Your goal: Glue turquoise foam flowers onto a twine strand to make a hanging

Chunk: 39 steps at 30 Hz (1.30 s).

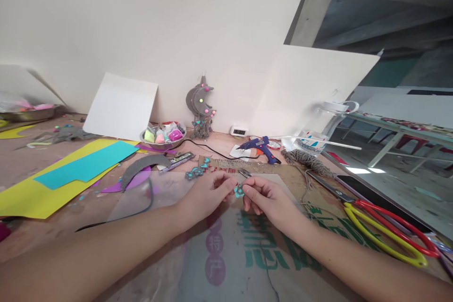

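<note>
The turquoise piece point(239, 191) is on the near side of the glue gun point(260, 146) and a little to its left, held between the 2 hands; the left hand point(208, 196) pinches at its left edge with thumb and finger, while the right hand point(264, 196) grasps its right side, thumb in front and the other fingers curled behind; for so small a piece a light pinch seems best, with 1 hand steadying it and the other doing any fine turning, since a hard squeeze could bend it or loosen its bits; setting the thumbs nearer the rim would leave more of its face in sight; the metal tool point(244, 172), just on the near side of the glue gun, lies so near the fingers that a careless lift might knock it; the glue gun itself may be hot, so its tip deserves room; as for what is hard to see, the fingertips cover the back and outline of the piece, and I cannot tell whether a thread runs through it; the right hand may hide part of the metal tool; the small cluster point(198, 170), left of the glue gun, is too small to read closely; the loose cord point(269, 271), well on the near side of the glue gun, runs out of view at the bottom, as do both forearms.
</note>
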{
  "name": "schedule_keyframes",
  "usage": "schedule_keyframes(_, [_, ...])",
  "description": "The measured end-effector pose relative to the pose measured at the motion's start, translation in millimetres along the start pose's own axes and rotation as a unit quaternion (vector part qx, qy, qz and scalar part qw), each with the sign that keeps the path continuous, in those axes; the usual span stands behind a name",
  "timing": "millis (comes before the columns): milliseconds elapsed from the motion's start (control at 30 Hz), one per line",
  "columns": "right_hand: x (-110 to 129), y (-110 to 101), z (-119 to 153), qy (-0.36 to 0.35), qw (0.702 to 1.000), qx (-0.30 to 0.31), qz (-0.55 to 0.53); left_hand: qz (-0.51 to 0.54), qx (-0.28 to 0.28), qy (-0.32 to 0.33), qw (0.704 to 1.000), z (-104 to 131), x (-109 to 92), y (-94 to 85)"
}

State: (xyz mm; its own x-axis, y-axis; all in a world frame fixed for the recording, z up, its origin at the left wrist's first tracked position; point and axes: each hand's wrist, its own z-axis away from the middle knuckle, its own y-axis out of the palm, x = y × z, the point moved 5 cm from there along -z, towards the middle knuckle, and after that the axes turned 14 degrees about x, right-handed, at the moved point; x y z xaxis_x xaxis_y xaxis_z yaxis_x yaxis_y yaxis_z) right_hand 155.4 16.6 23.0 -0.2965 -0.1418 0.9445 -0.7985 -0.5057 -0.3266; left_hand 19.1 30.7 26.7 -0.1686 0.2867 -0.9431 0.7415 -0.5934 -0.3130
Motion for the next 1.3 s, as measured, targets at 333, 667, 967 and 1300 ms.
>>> schedule_keyframes(333, [7.1, -1.5, 3.8, -0.003, 0.999, -0.017, 0.045, -0.044, -0.023, -0.013, 0.999, 3.4, -4.6, -0.2])
schedule_keyframes(667, [4.5, -1.2, 0.9, 0.012, 0.999, -0.023, 0.026, -0.058, -0.021, -0.014, 0.998, 3.8, -7.6, 0.0])
schedule_keyframes(967, [7.9, -1.4, 1.8, 0.014, 0.998, -0.033, 0.042, -0.028, -0.003, -0.014, 1.000, 2.7, -4.0, 1.9])
schedule_keyframes(1300, [5.6, -4.2, 3.2, -0.006, 0.999, -0.013, 0.045, -0.053, -0.011, -0.013, 0.998, 4.7, -7.8, 1.4])
